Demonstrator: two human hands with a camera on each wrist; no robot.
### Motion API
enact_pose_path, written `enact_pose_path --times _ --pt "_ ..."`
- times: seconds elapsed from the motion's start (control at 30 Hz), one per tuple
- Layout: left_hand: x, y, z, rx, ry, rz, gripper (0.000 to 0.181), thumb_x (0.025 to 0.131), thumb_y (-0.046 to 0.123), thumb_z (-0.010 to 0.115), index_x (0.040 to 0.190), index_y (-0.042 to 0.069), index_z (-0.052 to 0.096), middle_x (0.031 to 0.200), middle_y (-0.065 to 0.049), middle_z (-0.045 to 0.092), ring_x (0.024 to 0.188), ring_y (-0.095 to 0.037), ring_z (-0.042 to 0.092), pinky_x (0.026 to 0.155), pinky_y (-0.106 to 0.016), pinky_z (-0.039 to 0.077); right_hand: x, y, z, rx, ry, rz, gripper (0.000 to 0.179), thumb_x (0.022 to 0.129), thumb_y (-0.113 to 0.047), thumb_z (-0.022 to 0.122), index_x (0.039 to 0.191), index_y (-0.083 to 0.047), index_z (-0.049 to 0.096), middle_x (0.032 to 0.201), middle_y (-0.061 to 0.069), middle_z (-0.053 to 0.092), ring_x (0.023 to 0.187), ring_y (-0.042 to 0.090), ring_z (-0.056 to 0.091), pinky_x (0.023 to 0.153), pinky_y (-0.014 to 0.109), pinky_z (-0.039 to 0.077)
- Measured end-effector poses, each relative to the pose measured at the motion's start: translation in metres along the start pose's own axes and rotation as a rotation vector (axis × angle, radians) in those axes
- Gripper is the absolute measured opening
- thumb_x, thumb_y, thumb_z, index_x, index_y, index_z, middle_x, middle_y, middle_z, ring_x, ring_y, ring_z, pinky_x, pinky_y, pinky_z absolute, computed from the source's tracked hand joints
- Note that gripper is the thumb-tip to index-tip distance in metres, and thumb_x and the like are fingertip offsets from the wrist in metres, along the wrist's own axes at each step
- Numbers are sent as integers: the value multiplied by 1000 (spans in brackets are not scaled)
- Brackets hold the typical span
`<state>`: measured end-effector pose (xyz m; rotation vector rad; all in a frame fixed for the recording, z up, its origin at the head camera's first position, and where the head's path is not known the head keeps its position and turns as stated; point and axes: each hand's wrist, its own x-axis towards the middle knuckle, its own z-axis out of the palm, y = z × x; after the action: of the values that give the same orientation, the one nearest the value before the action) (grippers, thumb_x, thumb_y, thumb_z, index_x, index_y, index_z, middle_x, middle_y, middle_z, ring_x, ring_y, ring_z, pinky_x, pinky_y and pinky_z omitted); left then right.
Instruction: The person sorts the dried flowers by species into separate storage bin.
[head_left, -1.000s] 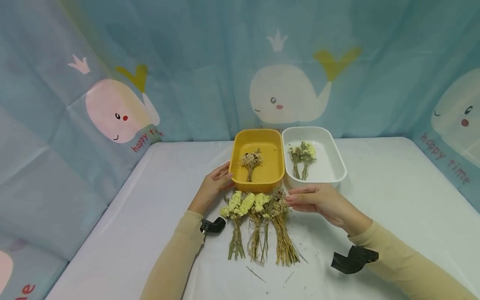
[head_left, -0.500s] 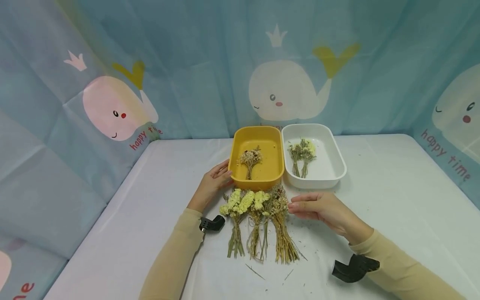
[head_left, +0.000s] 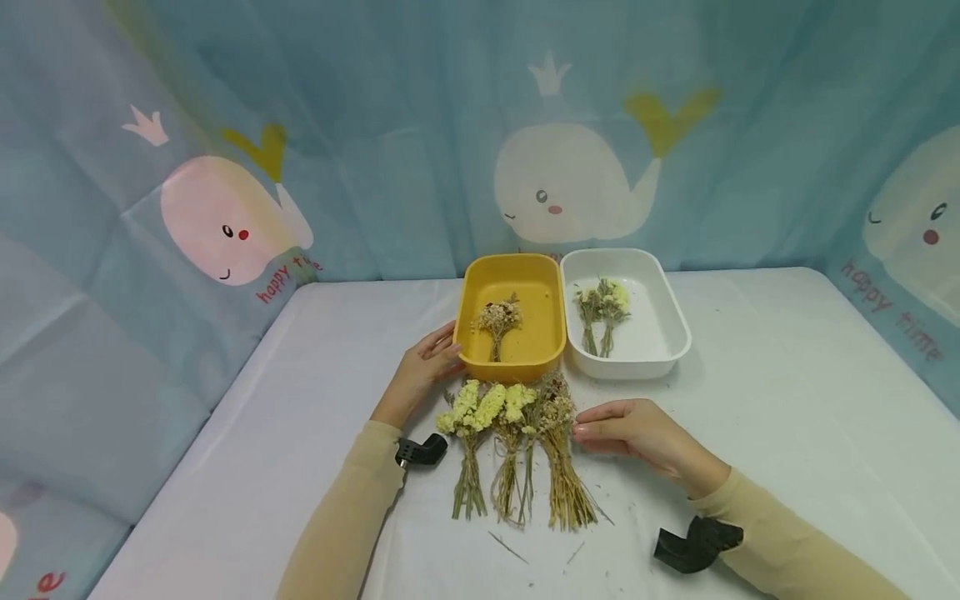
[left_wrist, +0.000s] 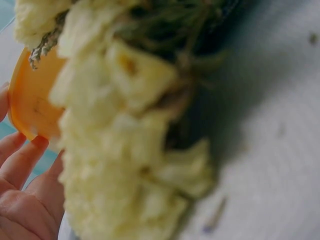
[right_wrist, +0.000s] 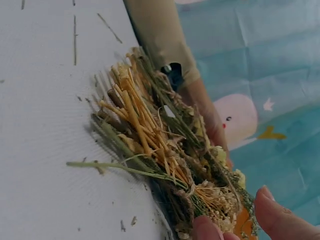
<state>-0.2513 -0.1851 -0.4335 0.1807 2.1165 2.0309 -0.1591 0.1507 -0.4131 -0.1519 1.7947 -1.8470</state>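
At the left side of the yellow tray (head_left: 480,275), my left hand (head_left: 420,371) rests its fingertips against the wall. One small bundle of dried flowers (head_left: 498,323) lies inside that tray. My right hand (head_left: 648,437) is at the right edge of a dried flower bundle with straw-coloured stems (head_left: 566,483); its fingertips appear to touch the flower head. In the right wrist view, thumb (right_wrist: 277,215) and fingers stand apart about the flower head. Left of it lie a tied bundle with pale yellow flowers (head_left: 517,400) and another yellow-flowered bundle (head_left: 468,408).
A white tray (head_left: 660,292) stands against the yellow one, with two small flower bundles (head_left: 603,312) in it. Loose stem bits (head_left: 507,546) lie on the white tabletop (head_left: 337,517). A blue whale-print curtain (head_left: 390,167) rises behind the table.
My right hand has come slightly nearer to me, from beside the white tray's front to the right bundle's flower head. The left hand stays at the yellow tray.
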Motion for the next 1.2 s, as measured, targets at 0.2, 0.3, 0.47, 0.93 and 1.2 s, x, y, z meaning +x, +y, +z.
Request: enact_pose_path --times 0.2,0.3,0.47,0.93,1.2 --pt "0 -1 -1 -6 7 3 61 98 30 65 154 21 40 159 -8 40 141 -24 47 105 -33 55 2 2 2 5 23 46 36 91 -10 72 116 13 65 100 9 77 92 13 74 89 27 62" --pt "2 -1 -1 -3 -9 12 62 98 30 64 154 20 39 159 -9 39 142 -25 46 106 -34 54 2 3 2 19 24 51 38 91 -10 72 118 14 63 99 9 77 93 14 75 90 28 62" --pt "0 -3 -1 0 3 -8 63 97 31 65 154 23 39 159 -6 40 142 -23 47 106 -33 55 1 5 2 47 28 54 40 91 -8 70 121 16 59 98 8 77 92 14 75 90 28 62" --pt "0 0 -3 7 -3 -3 62 98 30 64 154 22 39 158 -6 41 141 -23 47 107 -34 54 3 8 7 39 -32 127 29 89 -8 72 112 10 67 94 7 78 87 16 76 87 31 63" --pt "-1 -2 -2 20 17 0 61 99 30 64 154 22 40 158 -7 42 141 -24 47 107 -34 54 6 13 8 8 -60 162 26 90 -10 72 110 7 70 92 5 77 84 14 74 83 27 64"
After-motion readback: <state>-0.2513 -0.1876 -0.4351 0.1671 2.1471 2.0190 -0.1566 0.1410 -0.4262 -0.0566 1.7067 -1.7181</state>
